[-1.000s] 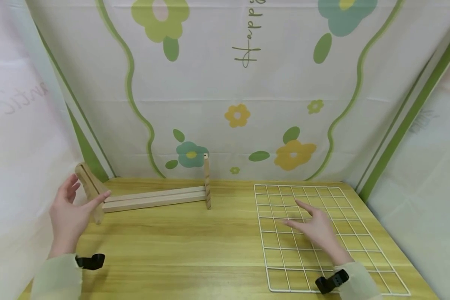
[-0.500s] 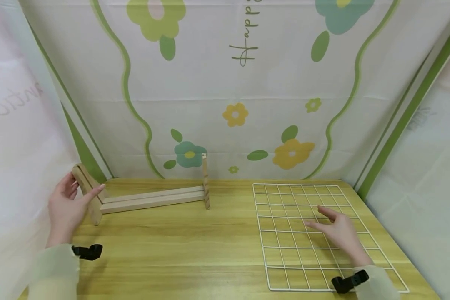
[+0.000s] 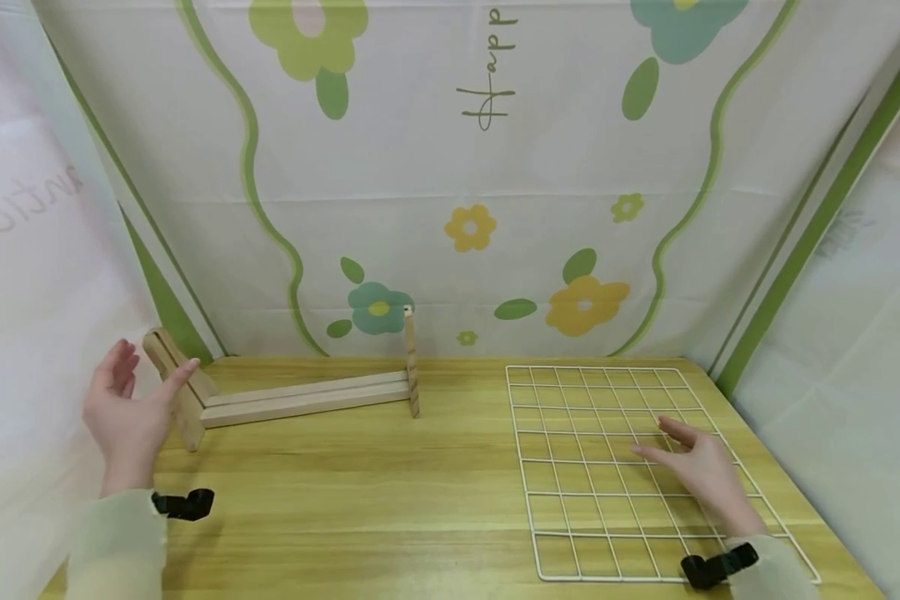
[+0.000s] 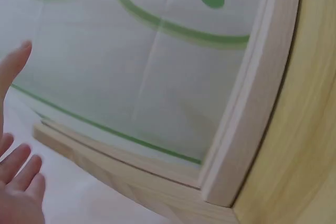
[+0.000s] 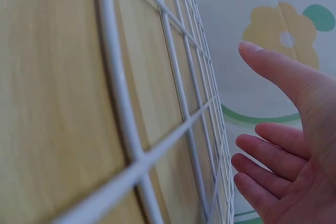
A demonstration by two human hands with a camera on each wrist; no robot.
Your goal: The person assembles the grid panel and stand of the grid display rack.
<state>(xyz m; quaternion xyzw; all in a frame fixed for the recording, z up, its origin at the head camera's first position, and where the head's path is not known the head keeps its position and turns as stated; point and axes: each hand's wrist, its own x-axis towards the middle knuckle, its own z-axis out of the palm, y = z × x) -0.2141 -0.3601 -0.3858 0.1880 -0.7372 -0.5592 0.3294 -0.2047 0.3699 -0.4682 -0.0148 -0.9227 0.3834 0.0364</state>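
Note:
A pale wooden frame (image 3: 307, 402) stands at the left of the table, with a long double rail between two upright end pieces. My left hand (image 3: 129, 417) is beside the left end piece (image 4: 110, 166), thumb and fingers spread, with a gap between the hand and the wood in the left wrist view. On the right lies a flat white wire grid (image 3: 570, 496). Above its right part hovers my right hand (image 3: 705, 471), fingers loosely extended and holding nothing. The grid's bars (image 5: 121, 77) run beside that hand in the right wrist view.
The wood-grain table (image 3: 360, 500) is bordered by a floral cloth (image 3: 390, 150) at the back. More cloth hangs along the left side (image 3: 37, 333) and the right side (image 3: 855, 333), close to the frame and the grid.
My left hand has let go of the wooden end piece and drawn slightly left from it. My right hand has moved right over the grid.

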